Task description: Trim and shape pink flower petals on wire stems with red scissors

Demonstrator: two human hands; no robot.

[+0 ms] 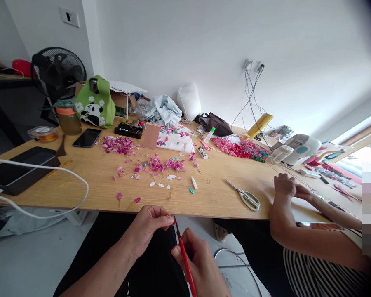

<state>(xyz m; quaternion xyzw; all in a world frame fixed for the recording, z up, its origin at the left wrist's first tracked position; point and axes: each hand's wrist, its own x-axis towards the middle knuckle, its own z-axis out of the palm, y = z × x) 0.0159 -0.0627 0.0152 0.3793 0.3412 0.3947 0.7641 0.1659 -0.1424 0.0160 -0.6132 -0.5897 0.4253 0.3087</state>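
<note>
My left hand (150, 226) is closed in a pinch at the table's front edge, above my lap. Between its fingertips is a small pink flower piece with thin golden wire (166, 211), mostly covered by the fingers. My right hand (200, 258) is wrapped round a slim red-handled tool with a dark narrow tip (185, 258). That tip touches or lies very close to the left fingertips; I cannot tell which. Two pink buds on golden stems, one of them this bud (137, 201), lie on the table just beyond my left hand. White leaf pieces (161, 185) and a teal leaf (191, 191) lie farther in.
Pink petals (119, 145) and flower pieces (157, 164) spread over the wooden table (95, 181). Scissors (245, 196) lie right, near a co-worker's hands (286, 185). A white cable (80, 177) loops at left, by a tablet (18, 165) and phone (87, 137).
</note>
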